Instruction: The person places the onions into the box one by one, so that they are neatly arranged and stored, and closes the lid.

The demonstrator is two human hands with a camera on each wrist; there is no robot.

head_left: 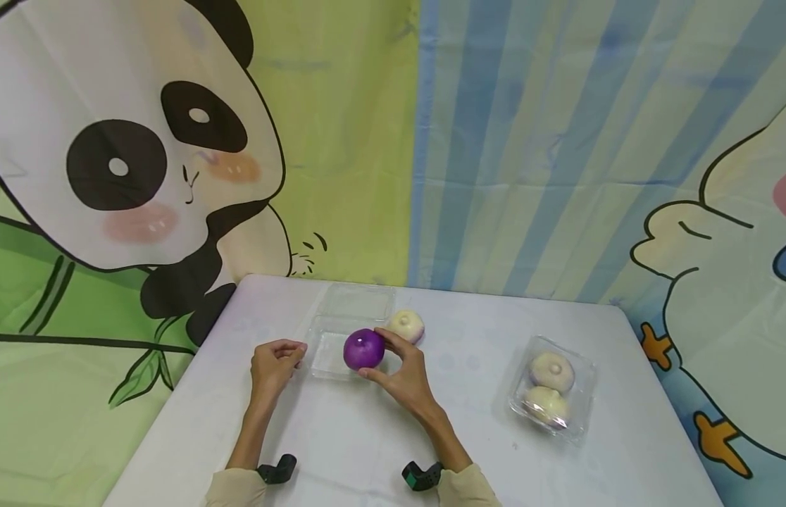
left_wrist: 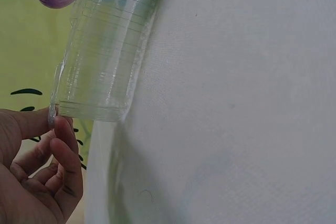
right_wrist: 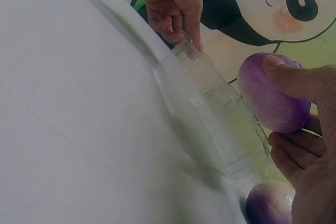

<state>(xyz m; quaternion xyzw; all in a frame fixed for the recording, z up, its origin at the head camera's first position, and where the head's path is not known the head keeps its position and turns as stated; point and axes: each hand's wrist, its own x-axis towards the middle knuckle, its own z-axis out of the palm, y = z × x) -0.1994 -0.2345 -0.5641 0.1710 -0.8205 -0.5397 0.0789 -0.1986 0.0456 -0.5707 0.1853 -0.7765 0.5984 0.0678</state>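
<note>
Purple onion (head_left: 364,350) held between the thumb and fingers of the right hand (head_left: 407,377) is what we notice first, raised just above the near half of an open clear container (head_left: 326,357). We look down on a white bench (head_left: 469,443) pushed toward a printed cloth backdrop (head_left: 494,141), where we make out a large panda (head_left: 133,225) on yellow-green at the left, blue stripes farther right, and a white cartoon figure (head_left: 735,310) at the right edge. We count four onions in all: the one in the grip, a pale-topped onion (head_left: 406,326) on the bench just beside the open container's right side, and a pair of onions (head_left: 551,372) packed well apart to the right. That pair lies inside a closed clear container (head_left: 581,387), one behind the other, and we see them through the plastic. The open container has its other half folded back behind it; in the left wrist view we see the left hand (head_left: 275,364) pinching its rim between thumb and fingers.
</note>
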